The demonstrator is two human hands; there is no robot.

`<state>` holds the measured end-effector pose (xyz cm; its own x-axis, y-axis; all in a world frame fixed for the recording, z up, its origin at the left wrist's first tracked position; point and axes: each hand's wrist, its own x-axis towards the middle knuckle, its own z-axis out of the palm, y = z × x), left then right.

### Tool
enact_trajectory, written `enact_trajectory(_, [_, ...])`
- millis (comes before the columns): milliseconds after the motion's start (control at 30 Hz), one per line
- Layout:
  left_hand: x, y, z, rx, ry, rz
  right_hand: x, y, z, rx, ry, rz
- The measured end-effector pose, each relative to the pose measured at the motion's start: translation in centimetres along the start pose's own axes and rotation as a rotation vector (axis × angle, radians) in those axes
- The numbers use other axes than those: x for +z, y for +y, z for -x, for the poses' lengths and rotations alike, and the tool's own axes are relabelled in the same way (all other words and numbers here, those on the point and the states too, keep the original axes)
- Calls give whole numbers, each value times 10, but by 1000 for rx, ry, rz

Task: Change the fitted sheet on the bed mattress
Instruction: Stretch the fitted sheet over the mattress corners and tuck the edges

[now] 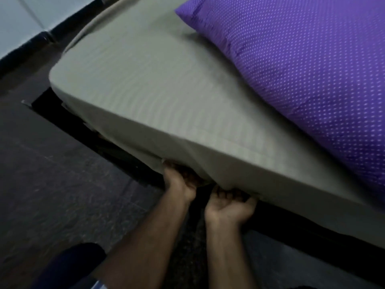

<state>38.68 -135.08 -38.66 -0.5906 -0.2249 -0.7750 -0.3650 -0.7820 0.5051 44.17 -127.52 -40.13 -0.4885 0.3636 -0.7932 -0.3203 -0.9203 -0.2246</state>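
Where the grey fitted sheet wraps down over the near side of the mattress, its lower hem lies directly against the fingers of both hands: the left hand reaches up under the edge with its fingers curled around the bunched hem, and the right hand, just beside it, palm up, hooks its curled fingers over the same hem. The sheet covers the whole mattress top, on which a purple dotted pillow rests at the right. Below the hands runs the dark bed frame, standing on a dark floor.
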Motion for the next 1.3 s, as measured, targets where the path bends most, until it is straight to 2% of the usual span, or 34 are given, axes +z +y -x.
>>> enact_trajectory(133, [-6, 0, -22, -54, -217, 160, 5, 20, -17, -21, -209, -81])
enact_trajectory(200, [-15, 8, -33, -97, -307, 99, 7, 27, -19, -53, -292, -102])
enact_trajectory(267, [-30, 24, -32, -128, -333, -108, 7, 29, -18, -67, -304, -93])
enact_trajectory(367, [-58, 58, -40, 38, -198, -364, 3, 28, -15, -73, -249, 46])
enact_trajectory(433, [-67, 79, -53, 269, -79, -367, 1, 31, -10, -115, -165, 174])
enact_trajectory(500, [-66, 93, -65, 438, -28, -360, -3, 45, 0, -185, -95, 332])
enact_trajectory(533, [-63, 97, -70, 471, -45, -345, -5, 55, 5, -244, -89, 431])
enact_trajectory(633, [-62, 111, -84, 427, -84, -297, -7, 74, 16, -439, -129, 770])
enact_trajectory(733, [-74, 139, -93, 420, -26, -255, 2, 76, 22, -426, -203, 847])
enact_trajectory(900, [-84, 144, -98, 413, -36, -225, -2, 89, 30, -129, -239, 691])
enact_trajectory(1033, [-92, 136, -86, 231, -140, -208, -1, 98, 29, 154, -260, 397])
enact_trajectory(1133, [-99, 132, -77, 106, -194, -255, 2, 109, 20, 213, -313, 247])
enact_trajectory(1300, [-102, 124, -64, -83, -269, -326, 19, 123, 4, 201, -334, 33])
